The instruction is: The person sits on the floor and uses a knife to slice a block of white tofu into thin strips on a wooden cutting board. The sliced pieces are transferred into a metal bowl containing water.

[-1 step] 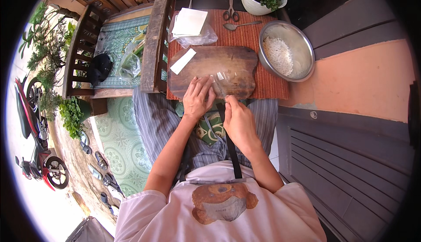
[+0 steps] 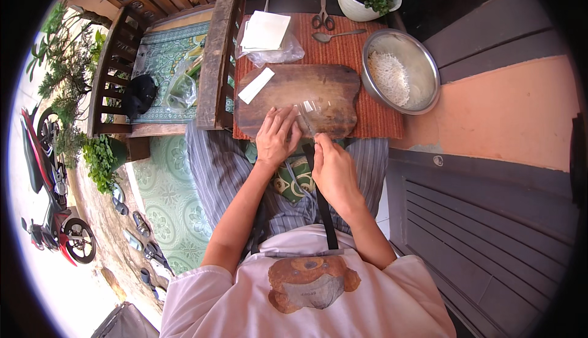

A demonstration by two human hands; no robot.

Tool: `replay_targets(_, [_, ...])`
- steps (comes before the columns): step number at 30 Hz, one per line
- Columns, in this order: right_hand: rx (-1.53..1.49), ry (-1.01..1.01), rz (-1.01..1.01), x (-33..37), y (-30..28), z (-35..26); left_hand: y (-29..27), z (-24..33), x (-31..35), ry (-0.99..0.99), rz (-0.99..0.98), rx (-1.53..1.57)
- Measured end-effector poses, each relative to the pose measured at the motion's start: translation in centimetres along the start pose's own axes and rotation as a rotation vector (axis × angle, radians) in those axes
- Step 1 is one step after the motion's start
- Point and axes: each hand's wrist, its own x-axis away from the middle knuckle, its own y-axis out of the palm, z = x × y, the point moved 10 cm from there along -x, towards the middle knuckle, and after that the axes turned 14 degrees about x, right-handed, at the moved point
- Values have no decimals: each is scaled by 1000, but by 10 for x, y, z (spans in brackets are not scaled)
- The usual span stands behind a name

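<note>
A wooden cutting board (image 2: 269,93) lies in front of me with a clear, shiny sheet (image 2: 320,106) on its near right part. The fingers of my left hand (image 2: 277,137) are stretched out flat on the board, at the left side of that sheet. My right hand (image 2: 332,166) is closed round the handle of a knife at the board's near edge. The thin knife blade (image 2: 308,121) points away from me beside my left fingertips; its handle is hidden in my hand. A white strip (image 2: 256,86) rests at the board's upper left.
Beyond the board, white square sheets (image 2: 266,31) lie on a plastic bag (image 2: 289,53). A spoon (image 2: 338,34), scissors (image 2: 323,13) and a potted plant (image 2: 361,8) are farther back. A metal bowl (image 2: 422,87) with white shreds stands right, a wooden bench (image 2: 211,62) left.
</note>
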Motion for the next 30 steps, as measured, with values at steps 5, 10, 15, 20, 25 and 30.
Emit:
replay_targets(5, [26,-7,3,1,2,-2,1,-2,0,-5,-9,-5])
replay_targets(10, [58,-1,-8,-3,5,-3,2,-4,-4,-12,-22,-7])
replay_targets(15, [132,18,-62,-8,4,-11,3,-5,-5,-14,-20,-2])
replay_targets(20, [163,14,-88,-14,1,-21,3,-5,-4,-19,-25,-3])
replay_targets(25, [191,-5,-174,-21,-1,-28,3,-5,-4,-12,-16,-7])
replay_targets(30, [154,41,-182,-22,-6,-29,4,-6,-5,-18,-16,0])
